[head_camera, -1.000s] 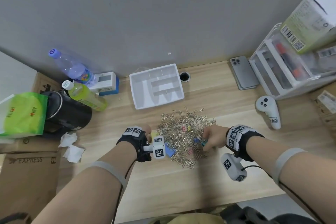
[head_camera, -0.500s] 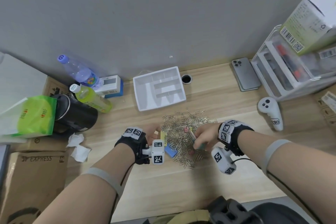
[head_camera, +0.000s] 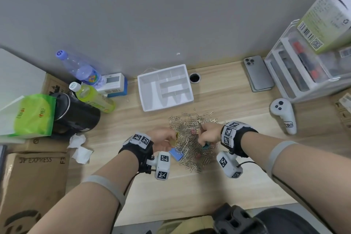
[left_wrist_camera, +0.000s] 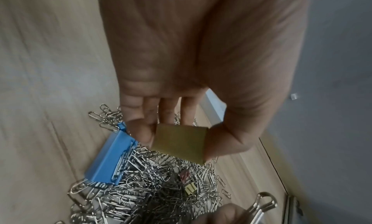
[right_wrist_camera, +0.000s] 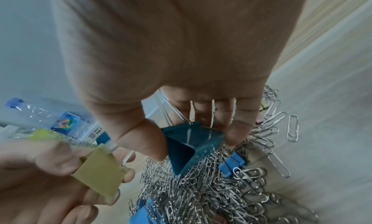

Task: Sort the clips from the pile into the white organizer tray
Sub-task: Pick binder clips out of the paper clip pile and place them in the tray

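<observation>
A pile of silver paper clips (head_camera: 191, 138) with a few coloured binder clips lies on the wooden desk in front of the white organizer tray (head_camera: 144, 89). My left hand (head_camera: 163, 138) pinches a yellow binder clip (left_wrist_camera: 179, 141) between thumb and fingers, just above the pile's left edge. My right hand (head_camera: 208, 135) grips a teal binder clip (right_wrist_camera: 193, 146) over the pile's right side. A larger blue binder clip (head_camera: 176, 154) lies at the pile's near left, also seen as the blue binder clip (left_wrist_camera: 108, 160) in the left wrist view. The tray's compartments look empty.
Left of the tray stand a water bottle (head_camera: 81, 70), a green drink bottle (head_camera: 93, 97), a black mug (head_camera: 76, 114) and crumpled tissue (head_camera: 79, 150). A phone (head_camera: 258, 74), a clear drawer unit (head_camera: 303, 68) and a white controller (head_camera: 284, 114) sit at right. A cable hole (head_camera: 194, 78) adjoins the tray.
My right hand has shifted left over the pile and lifted the teal clip clear of it. My left hand has risen slightly with the yellow clip. The head view has tilted a little.
</observation>
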Available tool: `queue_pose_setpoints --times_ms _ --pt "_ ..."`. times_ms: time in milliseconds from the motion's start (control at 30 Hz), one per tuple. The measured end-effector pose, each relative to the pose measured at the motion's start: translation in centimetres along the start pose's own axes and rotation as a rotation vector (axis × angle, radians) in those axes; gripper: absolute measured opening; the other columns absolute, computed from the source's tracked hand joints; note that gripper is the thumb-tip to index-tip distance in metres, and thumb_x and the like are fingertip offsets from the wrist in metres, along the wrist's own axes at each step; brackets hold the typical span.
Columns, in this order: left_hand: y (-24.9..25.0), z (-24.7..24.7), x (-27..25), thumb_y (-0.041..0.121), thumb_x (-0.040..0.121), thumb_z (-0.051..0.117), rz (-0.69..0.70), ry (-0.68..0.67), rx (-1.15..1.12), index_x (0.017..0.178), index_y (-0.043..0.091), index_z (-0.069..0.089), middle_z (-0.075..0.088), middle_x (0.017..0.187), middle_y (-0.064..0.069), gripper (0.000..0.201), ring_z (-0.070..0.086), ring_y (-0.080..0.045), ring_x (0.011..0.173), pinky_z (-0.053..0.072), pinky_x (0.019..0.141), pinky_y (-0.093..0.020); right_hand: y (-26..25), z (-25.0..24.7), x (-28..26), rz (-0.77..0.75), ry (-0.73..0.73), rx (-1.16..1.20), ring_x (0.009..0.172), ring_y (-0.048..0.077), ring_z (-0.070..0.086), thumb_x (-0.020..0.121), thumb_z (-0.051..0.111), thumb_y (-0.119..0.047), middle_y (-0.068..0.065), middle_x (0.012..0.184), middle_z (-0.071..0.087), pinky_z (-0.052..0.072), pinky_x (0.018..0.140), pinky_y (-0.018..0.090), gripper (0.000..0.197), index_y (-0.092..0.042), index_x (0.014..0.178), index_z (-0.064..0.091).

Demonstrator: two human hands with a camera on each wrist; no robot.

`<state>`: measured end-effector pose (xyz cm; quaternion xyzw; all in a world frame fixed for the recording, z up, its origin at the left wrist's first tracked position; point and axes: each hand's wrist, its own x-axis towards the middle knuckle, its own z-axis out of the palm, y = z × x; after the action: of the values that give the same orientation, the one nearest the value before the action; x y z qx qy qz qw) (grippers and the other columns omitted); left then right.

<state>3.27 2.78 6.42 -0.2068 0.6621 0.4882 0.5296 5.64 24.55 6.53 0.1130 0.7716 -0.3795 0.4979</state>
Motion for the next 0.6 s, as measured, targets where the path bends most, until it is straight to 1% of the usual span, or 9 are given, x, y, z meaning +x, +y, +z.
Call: queue_pose_setpoints --times_ms 67,167,233,333,400,433,467,533,600 --pt "-0.2 0.0 0.2 -0.004 0.073 0.060 0.022 -0.009 0.039 0.072 0.011 0.052 0.048 0.079 -0.013 0.017 0.048 -0.024 0.075 0.044 0.071 -0.033 0.3 -0.1 0.4 -0.004 0.013 -0.003 0.056 0.019 0.053 0.058 0.063 -0.007 0.005 0.068 0.058 0.044 0.051 0.027 0.021 -0.013 0.076 0.056" --pt "-0.5 -0.2 0.4 -0.005 0.069 0.068 0.040 -0.012 0.063 0.098 0.000 0.061 0.051 0.088 -0.015 0.030 0.054 -0.024 0.083 0.049 0.078 -0.031 0.3 -0.1 0.5 -0.018 0.025 0.047 0.057 0.021 0.052 0.059 0.062 -0.004 0.006 0.068 0.058 0.043 0.051 0.029 0.021 -0.013 0.077 0.056" --pt "-0.5 -0.4 0.4 -0.006 0.072 0.069 0.062 -0.004 0.135 0.110 -0.006 0.059 0.055 0.084 -0.012 0.039 0.059 -0.022 0.080 0.052 0.078 -0.029 0.3 -0.1 0.5 -0.021 0.031 0.102 0.060 0.021 0.051 0.063 0.061 0.000 0.006 0.072 0.056 0.043 0.049 0.026 0.023 -0.013 0.081 0.054" --pt "-0.5 -0.3 0.5 0.012 0.063 0.080 0.108 0.022 0.322 0.109 0.004 0.065 0.065 0.084 -0.009 0.049 0.066 -0.021 0.079 0.056 0.084 -0.033 0.2 0.0 0.6 -0.039 -0.006 0.193 0.062 0.014 0.053 0.075 0.061 0.009 0.001 0.074 0.057 0.047 0.047 0.018 0.024 -0.010 0.088 0.055" --pt "-0.4 -0.3 0.7 0.025 0.051 0.085 0.136 0.073 0.432 0.102 0.011 0.069 0.072 0.093 -0.010 0.055 0.071 -0.023 0.086 0.058 0.087 -0.040 0.2 0.0 1.2 -0.064 -0.018 0.223 0.081 0.021 0.064 0.072 0.064 0.008 0.006 0.091 0.066 0.059 0.071 0.029 0.027 -0.013 0.088 0.060" --pt "-0.3 -0.4 0.8 0.030 0.048 0.085 0.140 0.099 0.492 0.098 0.013 0.071 0.073 0.095 -0.010 0.055 0.072 -0.023 0.088 0.058 0.086 -0.042 0.2 0.0 1.4 -0.070 -0.020 0.242 0.095 0.028 0.065 0.070 0.063 0.009 0.011 0.100 0.067 0.058 0.084 0.040 0.029 -0.013 0.088 0.061" --pt "-0.3 -0.5 1.0 0.036 0.046 0.084 0.142 0.119 0.558 0.094 0.016 0.071 0.074 0.092 -0.008 0.054 0.072 -0.022 0.088 0.058 0.085 -0.043 0.2 -0.1 1.5 -0.075 -0.029 0.258 0.104 0.033 0.063 0.070 0.059 0.013 0.014 0.107 0.067 0.054 0.091 0.048 0.031 -0.012 0.087 0.061" --pt "0.2 -0.4 0.5 0.042 0.047 0.080 0.144 0.138 0.687 0.088 0.019 0.071 0.073 0.087 -0.002 0.048 0.071 -0.019 0.086 0.058 0.084 -0.040 0.2 -0.3 2.0 -0.084 -0.049 0.245 0.114 0.037 0.059 0.066 0.052 0.016 0.016 0.116 0.065 0.050 0.095 0.058 0.037 -0.013 0.087 0.062" --pt "0.5 -0.2 0.5 0.039 0.054 0.078 0.148 0.143 0.785 0.087 0.017 0.068 0.069 0.086 -0.001 0.041 0.068 -0.017 0.085 0.056 0.084 -0.038 0.3 -0.3 2.4 -0.088 -0.046 0.223 0.116 0.039 0.058 0.065 0.049 0.015 0.020 0.120 0.064 0.049 0.094 0.062 0.040 -0.016 0.084 0.064"
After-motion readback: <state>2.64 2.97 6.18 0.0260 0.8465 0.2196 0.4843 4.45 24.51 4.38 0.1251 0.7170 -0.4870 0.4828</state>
